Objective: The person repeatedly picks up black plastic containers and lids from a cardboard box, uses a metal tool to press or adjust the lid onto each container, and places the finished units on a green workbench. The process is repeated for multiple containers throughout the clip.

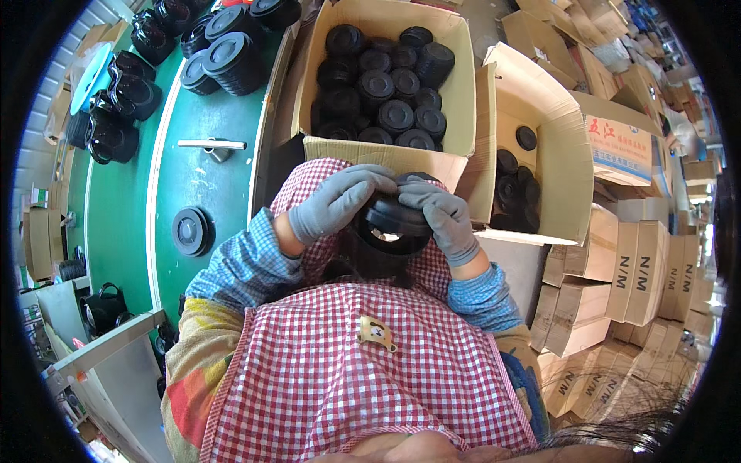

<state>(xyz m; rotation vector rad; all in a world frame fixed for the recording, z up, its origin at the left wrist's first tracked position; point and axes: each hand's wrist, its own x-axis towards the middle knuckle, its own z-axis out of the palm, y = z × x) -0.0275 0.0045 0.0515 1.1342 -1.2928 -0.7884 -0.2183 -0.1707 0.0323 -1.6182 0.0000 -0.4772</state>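
Over my lap, both hands in grey knitted gloves grip a black round part [397, 217] with a raised rim and a bright, shiny patch on its near side. My left hand [340, 202] closes on its upper left, fingertips curled over the far edge. On the right side, my right hand [444, 213] has its fingers bent round the rim. Darker black shapes lie beneath it on my lap, too shadowed to make out. Just beyond my hands stands an open cardboard box [310, 77] packed with black stepped discs [376, 86].
A second carton [567, 154] at the right holds several black discs [515, 185]. On the green bench [123, 224] are a black disc stack [191, 231], a metal T-shaped tool [214, 146] and glossy black jugs [112, 135]. Stacked cartons [641, 270] fill the right side.
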